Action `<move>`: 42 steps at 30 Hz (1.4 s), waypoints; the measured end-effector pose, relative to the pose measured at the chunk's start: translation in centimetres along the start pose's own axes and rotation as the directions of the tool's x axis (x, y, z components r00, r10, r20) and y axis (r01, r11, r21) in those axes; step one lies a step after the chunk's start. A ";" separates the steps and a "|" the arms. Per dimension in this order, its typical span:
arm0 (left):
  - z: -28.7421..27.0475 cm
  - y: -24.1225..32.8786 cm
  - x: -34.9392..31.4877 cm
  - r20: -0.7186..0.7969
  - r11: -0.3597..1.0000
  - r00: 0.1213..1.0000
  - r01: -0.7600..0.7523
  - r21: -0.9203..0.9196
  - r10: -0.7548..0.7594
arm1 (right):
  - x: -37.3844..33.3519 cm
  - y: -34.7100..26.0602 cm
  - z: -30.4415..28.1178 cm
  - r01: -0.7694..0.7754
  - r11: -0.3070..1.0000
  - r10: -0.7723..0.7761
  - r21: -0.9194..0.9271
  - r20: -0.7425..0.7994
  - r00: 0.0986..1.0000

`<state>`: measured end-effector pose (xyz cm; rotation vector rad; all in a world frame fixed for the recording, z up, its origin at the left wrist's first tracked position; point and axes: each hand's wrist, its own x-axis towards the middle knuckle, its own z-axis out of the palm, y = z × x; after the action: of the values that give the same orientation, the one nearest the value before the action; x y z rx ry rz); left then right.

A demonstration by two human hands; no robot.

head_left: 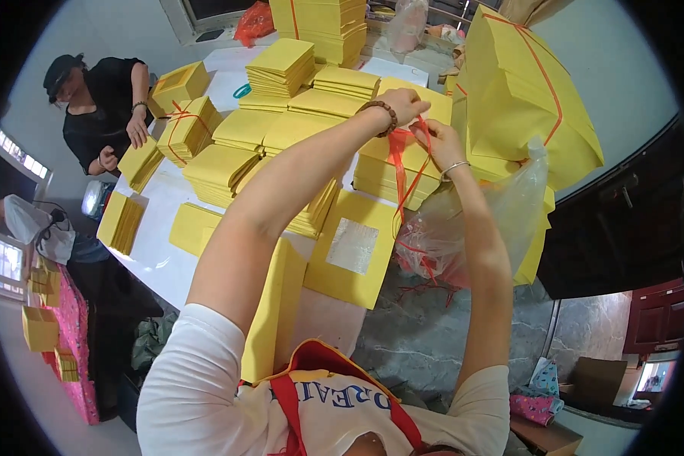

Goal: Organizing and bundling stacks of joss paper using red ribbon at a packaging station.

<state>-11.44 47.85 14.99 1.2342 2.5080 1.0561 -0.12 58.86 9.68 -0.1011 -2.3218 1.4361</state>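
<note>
- The left hand (pixel 407 105) was clenched on the red strap (pixel 400 163), pinching its upper end above a stack of yellow paper (pixel 387 171) near the right edge of the table (pixel 156 228).
- The right hand (pixel 442 143) gripped the same strap just beside the left hand, fingers closed on it at the stack's top right side.
- The strap ran down across the front of the stack, with loose ends hanging over the stack's near side.
- A beaded bracelet (pixel 381 114) sat on the left wrist, and a thin silver bangle (pixel 454 169) on the right wrist.
- A clear plastic bag (pixel 479 228) holding more red strap lay just beside the stack, at the table's right edge.
- In front of the stack, a single yellow sheet with a silvery square (pixel 349 251) lay near the table's near edge.
- A large tied yellow bundle (pixel 528 99) stood to the right of the hands.
- More yellow stacks (pixel 281 68) covered the far part of the table.
- At the table's left edge, another person in black (pixel 99 106) stood by a tied yellow bundle (pixel 186 125), well apart from the hands.
</note>
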 end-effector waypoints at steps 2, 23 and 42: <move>0.4 -0.2 0.3 0.087 0.999 0.996 -0.003 0.055 -0.002 | 0.3 1.0 -0.1 -0.029 0.997 0.028 0.072 0.012 1.000; -3.5 1.6 -6.4 0.619 0.855 0.724 -0.495 0.157 0.305 | 1.1 0.9 -0.9 -0.140 0.841 0.222 0.522 -0.097 0.970; 2.9 -1.1 -0.4 0.270 0.806 0.961 0.114 -0.581 0.059 | 0.5 -2.7 -1.7 0.414 0.587 -0.492 -0.695 0.099 0.865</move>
<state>-10.64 48.64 12.08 1.0508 1.7664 1.4005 0.44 59.19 12.84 0.1988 -2.4245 0.2369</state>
